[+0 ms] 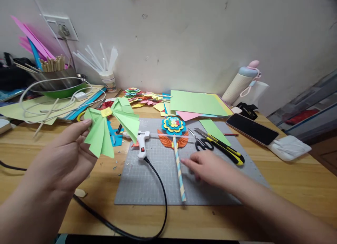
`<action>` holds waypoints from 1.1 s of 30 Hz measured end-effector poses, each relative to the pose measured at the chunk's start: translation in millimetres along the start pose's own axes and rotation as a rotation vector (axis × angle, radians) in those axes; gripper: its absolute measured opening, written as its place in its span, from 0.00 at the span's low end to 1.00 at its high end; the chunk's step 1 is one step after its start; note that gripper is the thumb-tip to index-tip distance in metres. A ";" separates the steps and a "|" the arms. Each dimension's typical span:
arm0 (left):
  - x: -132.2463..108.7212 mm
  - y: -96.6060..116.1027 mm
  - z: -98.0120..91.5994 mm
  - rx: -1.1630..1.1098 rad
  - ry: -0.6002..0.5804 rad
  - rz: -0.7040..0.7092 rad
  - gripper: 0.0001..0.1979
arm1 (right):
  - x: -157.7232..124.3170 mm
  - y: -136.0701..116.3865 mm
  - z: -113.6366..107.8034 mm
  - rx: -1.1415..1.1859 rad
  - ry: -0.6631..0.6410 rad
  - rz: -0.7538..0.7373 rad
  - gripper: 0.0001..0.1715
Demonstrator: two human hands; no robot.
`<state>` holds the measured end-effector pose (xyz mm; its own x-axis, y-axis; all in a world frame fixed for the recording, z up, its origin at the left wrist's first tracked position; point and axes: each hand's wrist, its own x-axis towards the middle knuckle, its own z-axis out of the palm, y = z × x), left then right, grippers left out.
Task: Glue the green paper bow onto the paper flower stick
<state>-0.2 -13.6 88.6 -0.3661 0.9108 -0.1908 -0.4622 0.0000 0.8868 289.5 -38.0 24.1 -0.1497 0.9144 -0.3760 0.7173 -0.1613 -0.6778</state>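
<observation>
We see a dark-screened phone (pixel 251 129), a pink-topped bottle (pixel 239 84) behind it, and a plug (pixel 63 31) in the wall socket (pixel 53 26).

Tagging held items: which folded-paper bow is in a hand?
The green bow, held up in the left hand. The other, the orange bow, lies on the grey mat.

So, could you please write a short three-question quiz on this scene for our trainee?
1. Which hand holds the green paper bow?
2. True or false: in the picture, the yellow-and-black cutter lies to the right of the striped stick.
3. Fill in the colour: the folded paper just below the layered flower is ____.

Key: 1. The left hand. 2. True. 3. Orange.
</observation>
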 end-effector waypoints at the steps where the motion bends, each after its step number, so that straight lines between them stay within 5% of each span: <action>1: -2.0 -1.3 2.1 -0.012 -0.022 -0.045 0.09 | 0.9 5.4 6.9 0.155 -0.097 0.070 0.21; 5: -11.5 -7.0 14.6 -0.045 -0.005 -0.113 0.10 | -2.7 5.5 32.2 0.654 -0.277 0.176 0.16; 11: -22.3 -11.6 27.5 -0.044 -0.003 -0.147 0.12 | -7.6 -6.3 36.6 1.004 -0.283 0.130 0.15; 15: -23.3 -10.7 25.5 -0.066 -0.018 -0.154 0.11 | -3.3 -0.9 26.9 0.913 -0.022 -0.019 0.14; 23: -16.9 -28.5 20.1 0.015 -0.100 -0.045 0.04 | 9.8 7.5 -35.4 0.801 0.569 -0.220 0.16; 25: -15.4 -36.1 22.2 0.033 -0.103 0.023 0.03 | 3.5 0.5 -33.3 0.816 0.519 -0.272 0.15; 30: -18.6 -47.9 36.0 0.172 -0.122 0.252 0.07 | -13.2 -31.1 5.6 0.965 0.026 -0.232 0.16; 33: -23.1 -52.5 41.2 0.233 -0.121 0.303 0.08 | -9.6 -39.9 23.5 1.003 -0.034 -0.243 0.16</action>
<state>65.8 -17.6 63.8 -0.3531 0.9261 0.1326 -0.1478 -0.1952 0.9696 246.3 -49.1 40.0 -0.2449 0.9553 -0.1657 -0.2296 -0.2232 -0.9473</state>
